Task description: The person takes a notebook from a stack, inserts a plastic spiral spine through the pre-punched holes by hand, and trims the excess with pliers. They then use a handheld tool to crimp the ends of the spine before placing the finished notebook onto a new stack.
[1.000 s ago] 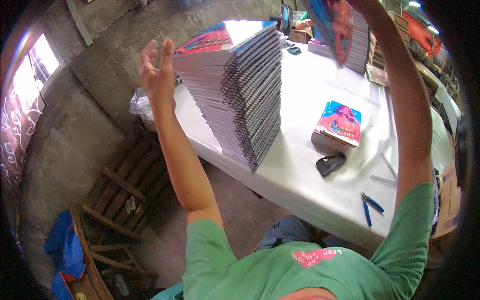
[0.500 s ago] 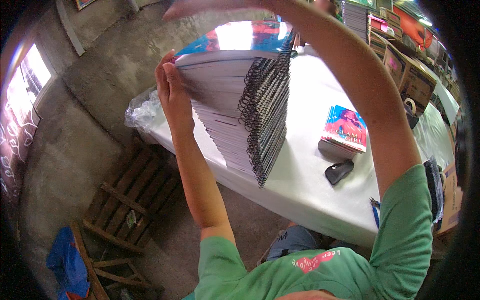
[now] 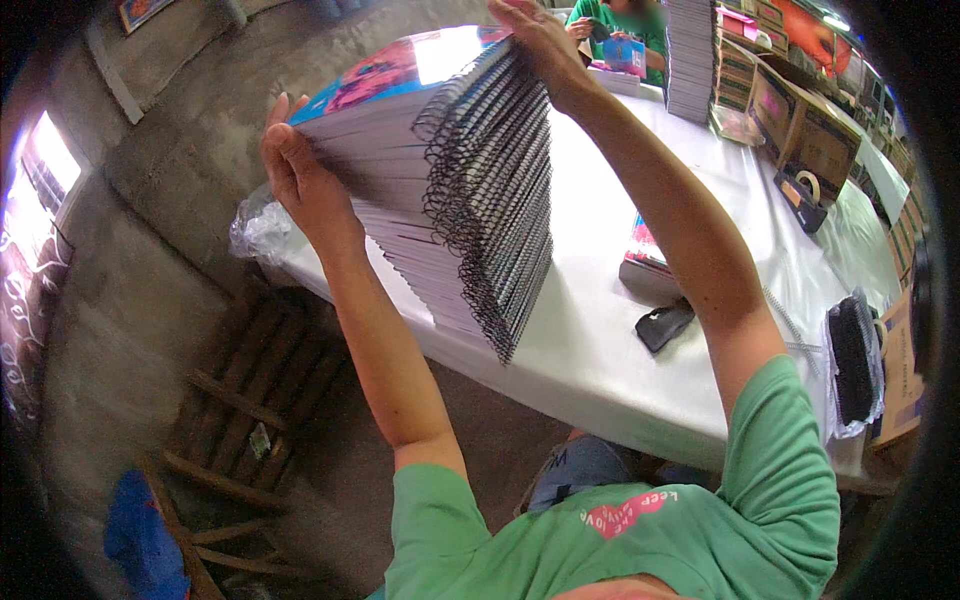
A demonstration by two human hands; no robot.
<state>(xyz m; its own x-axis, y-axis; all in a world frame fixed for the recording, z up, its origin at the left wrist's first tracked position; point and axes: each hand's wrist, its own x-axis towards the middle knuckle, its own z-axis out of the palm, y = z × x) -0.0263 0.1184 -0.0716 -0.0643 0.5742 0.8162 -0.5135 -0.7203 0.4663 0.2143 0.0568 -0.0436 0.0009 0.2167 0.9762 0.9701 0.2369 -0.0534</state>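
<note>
Notebook stack, black wire spirals, glossy covers, on white bench; left hand flat against side, right hand pressing top edge.

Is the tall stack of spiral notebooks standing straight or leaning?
Leaning. The stack of notebooks slants, with the left hand and right hand pressed against it.

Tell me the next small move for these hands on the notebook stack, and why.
Probably press inward to square the stack of spiral notebooks. The left hand lies flat against its left side and the right hand on the top far edge, while the black coils step out unevenly down the leaning stack on the white table.
</note>
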